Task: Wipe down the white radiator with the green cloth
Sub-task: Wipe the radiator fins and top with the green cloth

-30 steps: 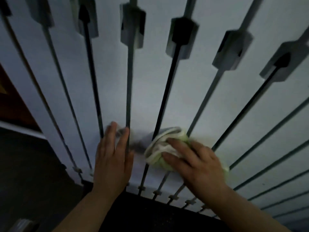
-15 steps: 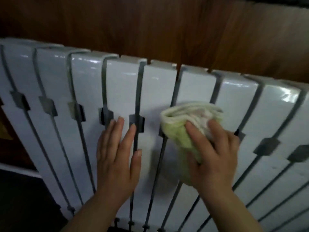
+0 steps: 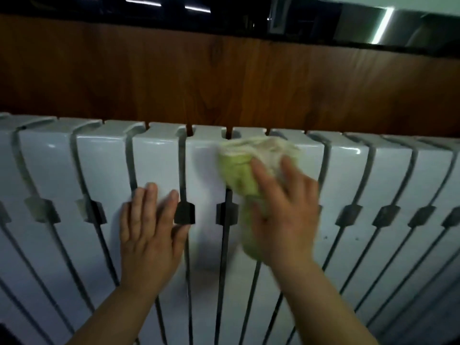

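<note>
The white radiator (image 3: 388, 175) fills the lower half of the head view, its ribbed sections fanning out left and right. A bunched green cloth (image 3: 236, 173) lies against the upper part of the middle sections, reaching the top edge. My right hand (image 3: 286, 220) presses the cloth onto the radiator with fingers spread and fairly straight; part of the cloth hangs below along the thumb side. My left hand (image 3: 149, 235) rests flat on a section just left of the cloth, fingers straight and pointing up. The right hand and cloth are motion-blurred.
A brown wooden wall panel (image 3: 224, 78) rises behind the radiator. Above it runs a dark glossy ledge (image 3: 311, 23) with light reflections. Dark gaps and square notches separate the radiator sections.
My right hand has slid the cloth from the radiator's bottom up to its top edge. My left hand moved up too, and the view tilted upward.
</note>
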The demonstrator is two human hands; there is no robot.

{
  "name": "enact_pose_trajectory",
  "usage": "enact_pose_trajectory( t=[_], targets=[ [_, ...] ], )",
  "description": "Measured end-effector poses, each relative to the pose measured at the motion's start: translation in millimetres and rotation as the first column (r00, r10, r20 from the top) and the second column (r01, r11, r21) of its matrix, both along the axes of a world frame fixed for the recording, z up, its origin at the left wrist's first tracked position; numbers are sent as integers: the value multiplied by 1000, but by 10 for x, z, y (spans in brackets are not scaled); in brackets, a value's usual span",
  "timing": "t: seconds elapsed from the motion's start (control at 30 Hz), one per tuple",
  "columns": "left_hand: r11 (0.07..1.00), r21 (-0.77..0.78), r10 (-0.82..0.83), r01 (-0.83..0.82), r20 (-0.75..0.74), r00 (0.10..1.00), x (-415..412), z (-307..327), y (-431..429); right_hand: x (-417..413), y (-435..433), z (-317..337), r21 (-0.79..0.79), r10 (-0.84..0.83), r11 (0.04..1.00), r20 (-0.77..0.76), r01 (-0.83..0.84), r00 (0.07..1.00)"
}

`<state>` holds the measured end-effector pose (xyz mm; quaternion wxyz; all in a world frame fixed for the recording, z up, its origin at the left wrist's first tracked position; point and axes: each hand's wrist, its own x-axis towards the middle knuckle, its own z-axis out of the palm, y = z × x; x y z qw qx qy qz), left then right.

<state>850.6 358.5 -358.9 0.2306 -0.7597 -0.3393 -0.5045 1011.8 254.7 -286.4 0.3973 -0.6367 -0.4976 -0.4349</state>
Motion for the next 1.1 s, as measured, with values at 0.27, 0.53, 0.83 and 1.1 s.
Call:
enact_pose_trajectory(
  t=[0.27,0.53,0.83,1.1],
  targets=[
    [1000,12,-18,18,3,1000,23,-21,2,496,-465,-77,140,-99,974,-449,179,888],
    [997,72,-25,24,10,1000,46,21,19,335,-179,-90,8,-131,991,-38,131,991],
    [988,-151,-27,32,33,999,174,-101,-243,556,-323,-6,162,-127,972,-246,170,961],
    [977,-206,-62,48,-64,996,96,-450,-212,420,-392,-1850,-160,-127,979,26,129,992]
  ],
)
